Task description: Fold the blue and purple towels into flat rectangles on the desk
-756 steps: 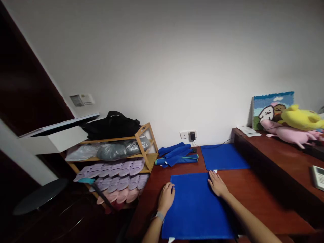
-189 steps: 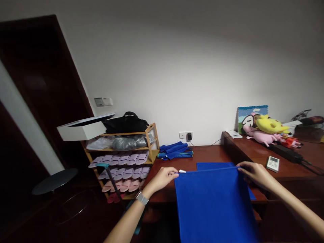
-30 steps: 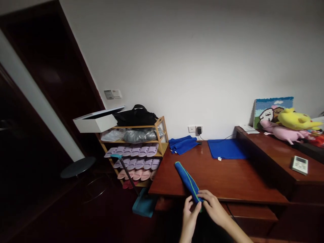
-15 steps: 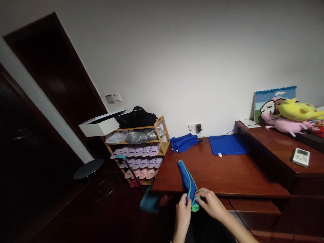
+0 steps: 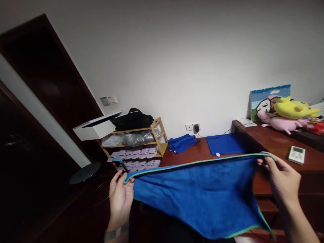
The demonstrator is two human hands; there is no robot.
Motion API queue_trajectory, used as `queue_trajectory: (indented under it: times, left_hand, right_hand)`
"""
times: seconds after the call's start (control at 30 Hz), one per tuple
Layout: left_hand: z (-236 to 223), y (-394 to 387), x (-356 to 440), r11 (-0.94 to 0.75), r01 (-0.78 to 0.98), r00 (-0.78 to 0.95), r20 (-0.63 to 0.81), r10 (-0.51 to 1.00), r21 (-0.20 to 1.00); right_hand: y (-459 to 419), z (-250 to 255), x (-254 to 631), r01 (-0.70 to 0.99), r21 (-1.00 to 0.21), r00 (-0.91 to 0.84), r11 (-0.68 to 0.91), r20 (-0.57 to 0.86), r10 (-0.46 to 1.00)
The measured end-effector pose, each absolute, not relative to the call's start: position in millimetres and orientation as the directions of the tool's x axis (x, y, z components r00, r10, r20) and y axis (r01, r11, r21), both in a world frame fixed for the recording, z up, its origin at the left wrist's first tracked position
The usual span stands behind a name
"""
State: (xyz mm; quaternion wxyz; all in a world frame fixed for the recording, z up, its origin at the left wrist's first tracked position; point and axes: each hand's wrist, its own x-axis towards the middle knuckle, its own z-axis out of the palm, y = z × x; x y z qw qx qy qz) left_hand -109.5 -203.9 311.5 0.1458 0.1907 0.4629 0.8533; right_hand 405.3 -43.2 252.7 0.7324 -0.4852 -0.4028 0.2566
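Note:
A blue towel (image 5: pixel 199 189) with green edging is stretched out in the air before me, its lower part hanging loose. My left hand (image 5: pixel 120 192) pinches one upper corner, and a grey band circles that wrist. At the opposite upper corner, my right hand (image 5: pixel 282 175) grips the edge between thumb and fingers. Behind the towel lies the dark red wooden desk (image 5: pixel 174 160), partly covered from view. On it are a crumpled blue cloth (image 5: pixel 182 143) and a flat folded blue cloth (image 5: pixel 225 144) with a small white tag.
On the left stands a wooden shoe rack (image 5: pixel 162 148) with lilac slippers (image 5: pixel 136 152), plastic bags, a black bag (image 5: pixel 134 118) and a white box (image 5: pixel 95 130). A round stool (image 5: pixel 84 172) is beside it. The raised right desk holds a calculator (image 5: pixel 296 155) and plush toys (image 5: pixel 295 108).
The rolled towel has been unrolled and spread wide. My hands have moved far apart, left hand to the left and right hand to the right, both higher.

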Motion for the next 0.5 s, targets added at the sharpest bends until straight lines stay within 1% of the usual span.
queue_trajectory:
  times: [0.07, 0.1, 0.2, 0.3, 0.4, 0.5]
  left_hand:
    - [320.4, -203.6, -95.1, -0.576, -0.100, -0.884, 0.193, 0.425, 0.812]
    - [322.8, -202.8, -90.2, -0.586, -0.112, -0.886, 0.186, 0.424, 0.802]
    - [324.5, -201.7, -86.7, -0.592, -0.150, -0.890, 0.152, 0.429, 0.792]
    - [324.3, -203.8, -87.5, -0.589, -0.179, -0.884, 0.133, 0.447, 0.788]
    - [327.1, -208.9, -81.5, -0.570, -0.130, -0.840, 0.216, 0.499, 0.811]
    - [332.3, -218.0, -74.3, -0.502, -0.025, -0.778, 0.298, 0.553, 0.865]
  right_hand:
    - [-57.0, 267.4, 400.2, -0.039, -0.923, 0.576, 0.383, 0.292, 0.764]
    - [-62.5, 273.3, 399.2, -0.040, -0.924, 0.582, 0.380, 0.288, 0.761]
    - [-74.1, 285.0, 404.2, 0.002, -0.925, 0.608, 0.380, 0.303, 0.734]
    - [-83.4, 292.1, 411.6, 0.080, -0.921, 0.647, 0.382, 0.339, 0.683]
    - [-94.2, 300.7, 412.7, 0.123, -0.921, 0.660, 0.369, 0.354, 0.663]
    - [-103.6, 307.4, 416.6, 0.181, -0.918, 0.666, 0.352, 0.378, 0.643]
